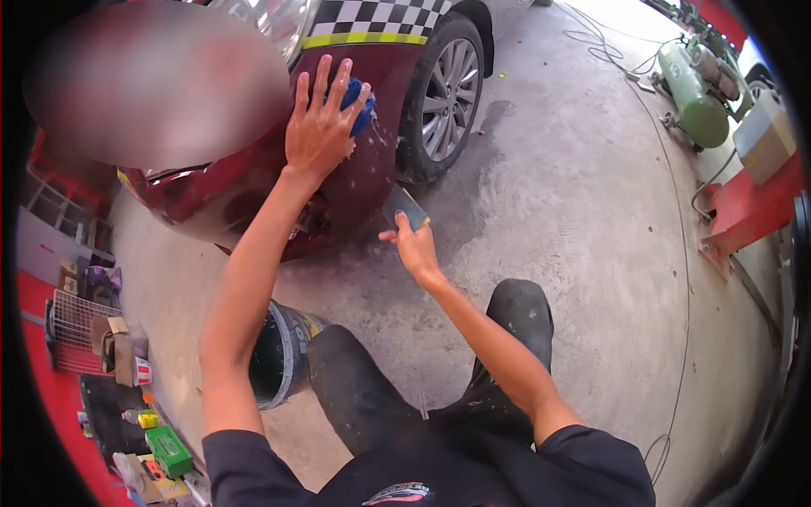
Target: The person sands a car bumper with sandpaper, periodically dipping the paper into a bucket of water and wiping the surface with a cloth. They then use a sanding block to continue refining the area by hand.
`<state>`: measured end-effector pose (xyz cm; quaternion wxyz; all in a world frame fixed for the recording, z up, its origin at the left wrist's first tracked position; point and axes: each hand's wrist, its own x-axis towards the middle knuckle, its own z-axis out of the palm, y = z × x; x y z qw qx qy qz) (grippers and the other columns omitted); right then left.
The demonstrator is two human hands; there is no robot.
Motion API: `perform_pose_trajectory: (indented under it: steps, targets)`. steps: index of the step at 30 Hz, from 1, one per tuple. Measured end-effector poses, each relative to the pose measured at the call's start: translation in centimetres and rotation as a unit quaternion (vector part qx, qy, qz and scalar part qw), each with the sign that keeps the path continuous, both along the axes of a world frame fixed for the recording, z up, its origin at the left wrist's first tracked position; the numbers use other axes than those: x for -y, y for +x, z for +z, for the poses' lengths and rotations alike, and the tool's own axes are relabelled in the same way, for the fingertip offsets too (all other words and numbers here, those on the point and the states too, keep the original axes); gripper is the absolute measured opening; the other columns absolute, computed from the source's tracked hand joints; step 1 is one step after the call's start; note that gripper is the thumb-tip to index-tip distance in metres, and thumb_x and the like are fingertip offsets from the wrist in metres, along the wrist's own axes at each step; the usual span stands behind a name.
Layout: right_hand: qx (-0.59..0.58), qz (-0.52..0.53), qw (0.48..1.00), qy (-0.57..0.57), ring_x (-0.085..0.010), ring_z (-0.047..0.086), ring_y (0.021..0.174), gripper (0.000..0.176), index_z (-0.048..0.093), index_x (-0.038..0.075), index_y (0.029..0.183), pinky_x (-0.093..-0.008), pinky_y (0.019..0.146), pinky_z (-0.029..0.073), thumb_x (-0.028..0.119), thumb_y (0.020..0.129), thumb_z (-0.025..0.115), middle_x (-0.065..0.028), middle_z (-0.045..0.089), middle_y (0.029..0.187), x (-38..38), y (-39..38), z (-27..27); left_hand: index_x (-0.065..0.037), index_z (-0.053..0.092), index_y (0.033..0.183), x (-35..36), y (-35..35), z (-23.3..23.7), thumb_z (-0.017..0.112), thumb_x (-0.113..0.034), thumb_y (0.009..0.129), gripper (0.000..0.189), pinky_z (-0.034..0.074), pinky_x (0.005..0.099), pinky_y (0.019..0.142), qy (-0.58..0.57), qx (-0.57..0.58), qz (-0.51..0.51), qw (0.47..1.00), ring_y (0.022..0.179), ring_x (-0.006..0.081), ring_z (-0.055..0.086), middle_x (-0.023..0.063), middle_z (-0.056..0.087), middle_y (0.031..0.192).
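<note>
My left hand (319, 135) is stretched out over the dark red bumper (359, 177) of a car, fingers spread, pressing a wet blue sponge (363, 108) against the paint. Suds and drips run down beside it. Lower and to the right, my right hand (414, 245) pinches a grey sheet of sandpaper (404, 207) between thumb and fingers, off the bumper's lower corner. Above the left fingertips runs a black-and-white chequered strip (380, 19) with a yellow-green edge.
The front wheel (448, 93) stands right of the bumper. A dark bucket (283, 355) is by my left knee. At the right are a green air compressor (697, 93), a red metal stand (752, 203) and a floor cable (676, 194). Boxes and bottles line the left wall, including a green box (169, 450).
</note>
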<state>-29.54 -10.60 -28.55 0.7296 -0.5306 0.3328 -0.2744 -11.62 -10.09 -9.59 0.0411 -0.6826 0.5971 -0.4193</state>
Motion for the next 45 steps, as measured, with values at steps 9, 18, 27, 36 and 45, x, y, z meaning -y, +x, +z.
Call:
perform_pose_trajectory:
  steps: [9,18,27,36,45]
  targets:
    - [-0.078,0.026,0.996,0.025,-0.0215,0.076,0.089,0.044,0.064,-0.005,0.119,-0.0377,0.075,0.052,0.036,0.108,0.051,-0.0124,0.077,0.093,3.1,-0.3,-3.0,-0.008,0.071,0.135,12.1,-0.1,3.8,0.073,-0.038,0.092,0.053,0.024,0.0531,0.130,0.030,0.113,-0.049,0.992,0.158,0.0441,0.027,0.0132,0.046,0.163]
    - [-0.256,0.139,0.938,-0.188,-0.0459,0.073,0.091,0.050,0.068,-0.009,0.100,-0.0532,0.080,0.053,0.038,0.106,0.052,-0.0299,0.072,0.086,3.0,-3.2,0.1,-0.006,0.080,0.116,6.1,1.1,-7.7,0.067,-0.018,0.091,0.031,0.035,0.0489,0.127,0.128,0.141,-0.127,0.973,0.152,0.0357,0.042,0.0084,0.059,0.152]
    - [-0.254,0.212,0.905,-0.269,-0.0539,0.069,0.084,0.055,0.069,-0.010,0.090,-0.0589,0.080,0.053,0.040,0.105,0.054,-0.0330,0.069,0.080,-0.5,-9.5,5.4,0.009,0.071,0.125,-0.4,2.1,-24.6,0.061,-0.016,0.089,0.045,0.034,0.0492,0.128,0.221,0.074,-0.172,0.957,0.151,0.0381,0.043,0.0155,0.061,0.143]
    - [-0.271,0.262,0.882,-0.283,-0.0498,0.071,0.087,0.043,0.072,-0.005,0.110,-0.0566,0.082,0.055,0.033,0.104,0.051,-0.0285,0.074,0.089,1.4,-9.0,4.1,-0.010,0.080,0.111,-2.5,1.1,-3.1,0.072,-0.014,0.084,0.029,0.043,0.0537,0.121,0.030,0.071,-0.156,0.985,0.147,0.0360,0.049,0.0076,0.063,0.145]
    - [-0.245,0.293,0.856,-0.348,-0.0474,0.072,0.091,0.043,0.067,-0.003,0.127,-0.0562,0.087,0.055,0.028,0.102,0.051,-0.0281,0.074,0.093,2.1,-5.6,1.6,-0.006,0.078,0.115,-3.5,1.7,-4.8,0.067,-0.004,0.085,0.032,0.048,0.0522,0.117,0.106,0.035,-0.203,0.973,0.144,0.0345,0.054,0.0110,0.067,0.139]
